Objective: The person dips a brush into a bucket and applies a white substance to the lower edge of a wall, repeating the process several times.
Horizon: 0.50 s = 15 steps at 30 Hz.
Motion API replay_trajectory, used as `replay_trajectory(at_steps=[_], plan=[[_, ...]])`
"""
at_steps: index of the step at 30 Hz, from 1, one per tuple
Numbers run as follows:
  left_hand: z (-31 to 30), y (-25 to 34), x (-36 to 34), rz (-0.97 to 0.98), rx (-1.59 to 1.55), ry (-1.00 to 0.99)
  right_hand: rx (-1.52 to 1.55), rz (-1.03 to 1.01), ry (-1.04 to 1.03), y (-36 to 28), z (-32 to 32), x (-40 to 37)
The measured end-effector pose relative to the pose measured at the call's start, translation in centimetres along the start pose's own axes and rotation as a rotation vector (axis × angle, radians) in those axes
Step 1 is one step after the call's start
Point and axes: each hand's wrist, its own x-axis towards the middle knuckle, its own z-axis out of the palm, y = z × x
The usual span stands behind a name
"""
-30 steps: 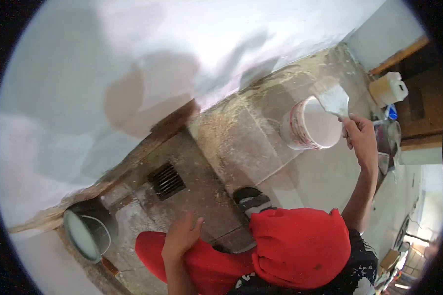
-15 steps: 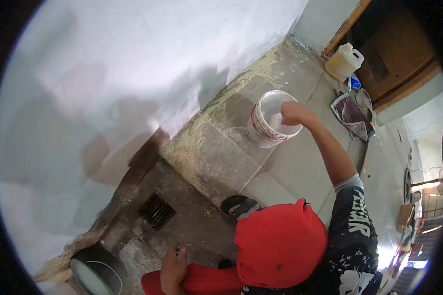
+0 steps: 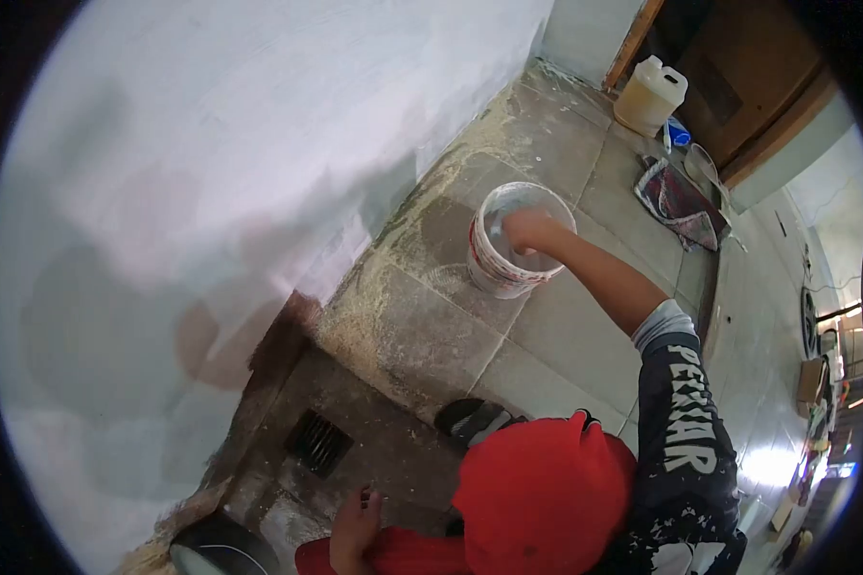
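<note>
My right hand [image 3: 530,232] reaches down into a white plastic bucket [image 3: 497,276] with red marks on its side. Its fingers are curled, and what they hold is hidden inside the bucket. At the bottom, my left hand [image 3: 357,525] is beside red cloth [image 3: 403,551], its fingers bent together. A small dark spot shows between those fingertips, too small to name. A rounded red cloth shape [image 3: 547,494] fills the lower middle, with a dark shoe [image 3: 472,420] just above it.
A pale wall [image 3: 211,144] runs along the left, above a lower floor with a drain grate [image 3: 319,443]. Another bucket [image 3: 222,546] stands at bottom left. By the doorway are a jug of yellowish liquid [image 3: 649,98] and a crumpled rag [image 3: 681,203].
My right hand has shifted within the bucket and sits deeper in it. The view has moved slightly, and the second bucket is now largely cut off at the bottom edge.
</note>
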Motion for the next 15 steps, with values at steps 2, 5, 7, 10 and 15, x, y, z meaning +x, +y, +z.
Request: replay_trajectory(at_steps=[2, 5, 7, 10, 15], plan=[[0.0, 0.3, -0.1, 0.007, 0.003, 0.01, -0.011, 0.003, -0.083, -0.2, -0.5, 0.2], [0.1, 0.4, 0.1, 0.017, -0.008, 0.025, -0.059, -0.027, -0.134, -0.1, -1.5, 0.0], [0.2, 0.5, 0.1, 0.016, -0.018, 0.03, -0.037, -0.039, -0.126, 1.2, -0.2, 1.1], [0.2, 0.8, 0.1, -0.028, -0.039, 0.007, -0.003, -0.052, -0.092, 2.3, -1.3, -0.4], [1.0, -1.1, 0.7, -0.001, -0.005, 0.034, 0.094, -0.069, 0.01, 5.2, -3.3, -3.4]])
